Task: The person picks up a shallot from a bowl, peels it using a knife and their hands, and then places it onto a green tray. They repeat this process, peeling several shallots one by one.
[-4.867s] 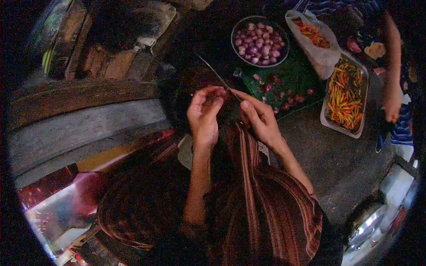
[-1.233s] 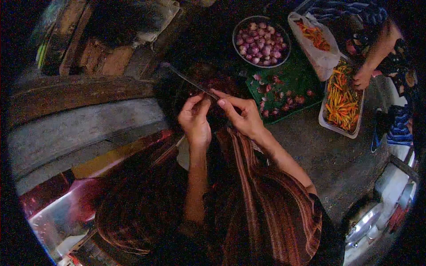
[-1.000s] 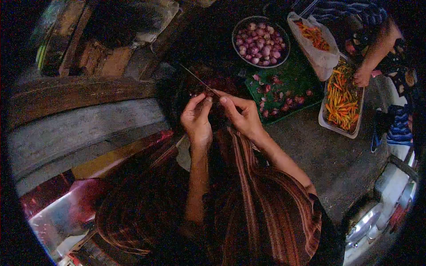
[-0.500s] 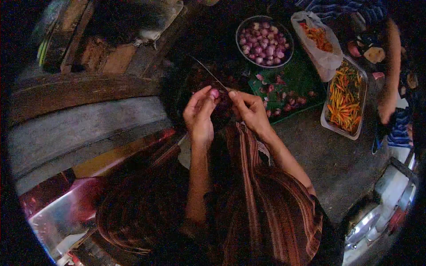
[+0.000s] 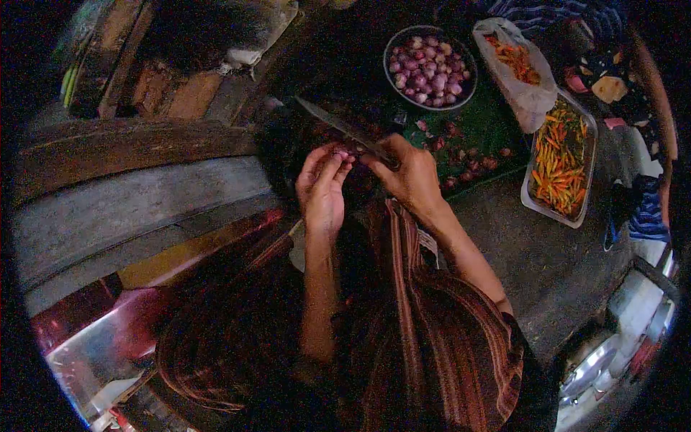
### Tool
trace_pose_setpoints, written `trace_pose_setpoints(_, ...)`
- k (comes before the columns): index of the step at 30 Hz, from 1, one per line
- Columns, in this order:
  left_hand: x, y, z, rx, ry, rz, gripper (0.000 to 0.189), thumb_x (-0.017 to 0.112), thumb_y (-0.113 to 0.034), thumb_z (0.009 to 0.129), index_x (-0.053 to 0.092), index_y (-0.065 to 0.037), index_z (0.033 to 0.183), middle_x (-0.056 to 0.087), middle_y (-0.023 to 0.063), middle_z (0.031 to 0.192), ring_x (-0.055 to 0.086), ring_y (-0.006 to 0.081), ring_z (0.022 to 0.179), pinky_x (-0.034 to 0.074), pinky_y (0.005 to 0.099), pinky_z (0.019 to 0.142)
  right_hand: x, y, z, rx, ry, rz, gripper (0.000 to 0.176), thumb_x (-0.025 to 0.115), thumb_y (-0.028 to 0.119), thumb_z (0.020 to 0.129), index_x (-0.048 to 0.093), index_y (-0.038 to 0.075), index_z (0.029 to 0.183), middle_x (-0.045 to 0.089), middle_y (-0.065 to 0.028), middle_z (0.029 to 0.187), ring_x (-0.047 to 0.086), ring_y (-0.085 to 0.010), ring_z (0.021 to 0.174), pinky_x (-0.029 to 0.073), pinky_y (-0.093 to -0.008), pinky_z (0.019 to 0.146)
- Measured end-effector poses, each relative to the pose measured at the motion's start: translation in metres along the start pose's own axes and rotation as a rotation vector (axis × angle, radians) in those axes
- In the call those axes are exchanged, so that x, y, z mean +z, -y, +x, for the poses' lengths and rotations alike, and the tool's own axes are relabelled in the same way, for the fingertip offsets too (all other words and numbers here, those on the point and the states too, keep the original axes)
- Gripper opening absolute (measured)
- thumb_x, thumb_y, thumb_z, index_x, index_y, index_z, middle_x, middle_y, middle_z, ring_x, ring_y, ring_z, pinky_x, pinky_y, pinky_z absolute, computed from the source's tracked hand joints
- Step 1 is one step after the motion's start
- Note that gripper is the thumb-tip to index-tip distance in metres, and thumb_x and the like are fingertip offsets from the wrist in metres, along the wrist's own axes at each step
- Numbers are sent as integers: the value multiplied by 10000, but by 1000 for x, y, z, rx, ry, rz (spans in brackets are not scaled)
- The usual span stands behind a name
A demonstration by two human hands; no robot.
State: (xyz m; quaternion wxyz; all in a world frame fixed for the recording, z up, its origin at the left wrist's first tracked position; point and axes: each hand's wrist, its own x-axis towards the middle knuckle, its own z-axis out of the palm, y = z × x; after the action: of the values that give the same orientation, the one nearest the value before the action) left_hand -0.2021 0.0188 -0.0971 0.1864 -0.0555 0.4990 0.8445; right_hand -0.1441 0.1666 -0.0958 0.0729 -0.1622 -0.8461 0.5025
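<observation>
Between the fingertips of my left hand (image 5: 322,183) is a small purple shallot (image 5: 344,154), partly covered by the fingers. My right hand (image 5: 412,175) is wrapped round the handle of a knife (image 5: 338,124), whose long blade points up and to the left above the shallot. Behind both hands, a dark area holds what look like reddish skins, too dim to make out. A round metal bowl (image 5: 393,88) full of shallots (image 5: 430,72) sits beyond my right hand. Near it, a green tray (image 5: 497,119) carries more shallots and loose skins.
A clear plastic tray (image 5: 531,196) of orange and green chillies (image 5: 558,169) stands at the right, with a plastic bag (image 5: 529,108) of chillies behind it. Another person's arm (image 5: 661,108) reaches down at the far right. Wooden planks (image 5: 144,191) lie to the left.
The knife has turned so the flat of its blade shows, and my right hand has rolled over with it. The shallot sits lower in my left fingers. The other person's arm has shifted right.
</observation>
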Motion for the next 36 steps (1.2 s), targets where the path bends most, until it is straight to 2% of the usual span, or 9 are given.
trace_pose_setpoints(3,2,-1,0,-21,-28,1,184,572,-16,836,587,6,1019,625,81,972,585,153,900,465,276,791,-3,9,0,22,14,159,354,554,334,857,563,71,1093,636,-172,809,619,-325,678,478,-395,625)
trace_pose_setpoints(5,4,-2,-1,-32,-29,-5,183,572,-21,839,589,3,1019,625,79,971,584,153,897,458,274,787,0,3,-2,152,223,600,339,505,295,903,526,70,1155,615,-94,761,564,-194,611,456,-322,584)
trace_pose_setpoints(8,4,-2,-1,-46,-26,-15,185,573,-26,840,592,2,1021,626,77,971,583,153,894,451,271,782,0,9,-4,70,241,654,314,469,251,930,511,75,1187,548,-14,704,470,-88,599,410,-254,551)
trace_pose_setpoints(14,-2,0,0,-44,-2,8,196,580,-22,833,594,6,1026,626,82,974,585,154,893,452,269,774,-2,6,-5,145,312,687,302,472,249,931,515,85,1181,507,8,688,463,-60,610,398,-227,546)
trace_pose_setpoints(24,7,-5,-3,-52,-10,83,172,598,-14,814,604,16,984,631,80,945,580,134,834,451,240,723,-5,12,-6,95,264,614,281,481,266,926,528,90,1140,551,-17,735,492,-83,616,432,-253,577)
trace_pose_setpoints(27,1,-2,-1,-49,-21,154,176,600,3,806,602,19,981,628,82,945,569,124,831,446,239,732,-4,13,-7,122,263,529,268,486,258,921,529,92,1126,589,-71,766,560,-132,642,450,-288,595)
trace_pose_setpoints(30,0,3,1,19,2,165,197,601,13,801,589,26,998,622,85,953,570,134,860,443,257,781,-1,12,-8,-64,153,380,278,486,272,911,538,127,1143,631,-126,785,615,-250,641,469,-356,574)
trace_pose_setpoints(32,1,4,0,35,-17,148,199,598,15,803,585,26,1002,618,84,964,569,141,877,439,269,807,-1,11,-11,-116,134,62,315,489,301,898,539,181,1185,647,-148,789,608,-343,630,476,-418,552)
trace_pose_setpoints(36,7,1,-5,35,-123,135,199,587,27,805,579,20,1005,608,83,994,566,156,920,433,302,857,-4,19,-15,-173,93,-59,359,493,328,888,520,217,1228,652,-143,779,593,-358,577,477,-444,532)
